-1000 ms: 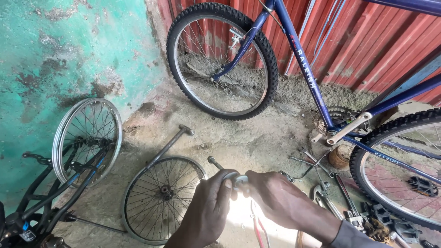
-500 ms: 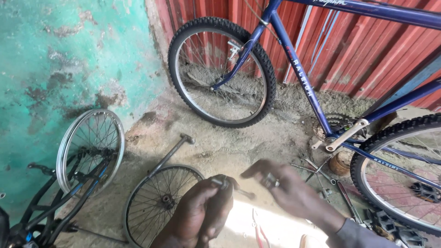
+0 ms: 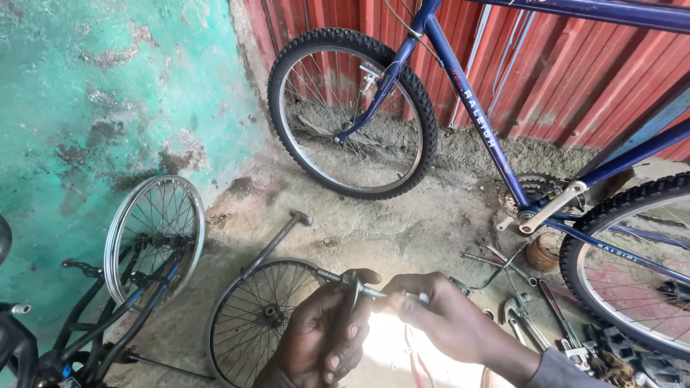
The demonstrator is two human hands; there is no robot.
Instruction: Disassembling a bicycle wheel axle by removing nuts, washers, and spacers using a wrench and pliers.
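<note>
1. Since half a second ago, both hands have come together again: the right hand (image 3: 449, 320), which had drawn off to the right, now meets the left hand (image 3: 327, 334) on a thin metal axle (image 3: 359, 286).
2. Left hand is clenched around the axle's left part, fingers curled under, thumb on top.
3. Right hand pinches the axle's right end between thumb and fingertips.
4. Axle lies nearly level, low in the middle of view, above the ground and just over the rim of a bare spoked wheel (image 3: 259, 320) lying flat.
5. A long-handled tool (image 3: 277, 241) lies on the dirt, angling up from that wheel.
6. To the right, just beside the right hand, wrenches and small parts (image 3: 525, 309) crowd the ground; little open room there.
7. Beyond, a blue bicycle (image 3: 474, 108) stands against a red corrugated wall (image 3: 575, 65); its rear tyre (image 3: 625, 273) closes off the right edge.
8. At left, a silver rim (image 3: 154, 241) leans near the teal wall (image 3: 108, 93), well apart from the hands.
9. Open dirt (image 3: 388, 223) lies between the hands and the front wheel (image 3: 352, 111).
</note>
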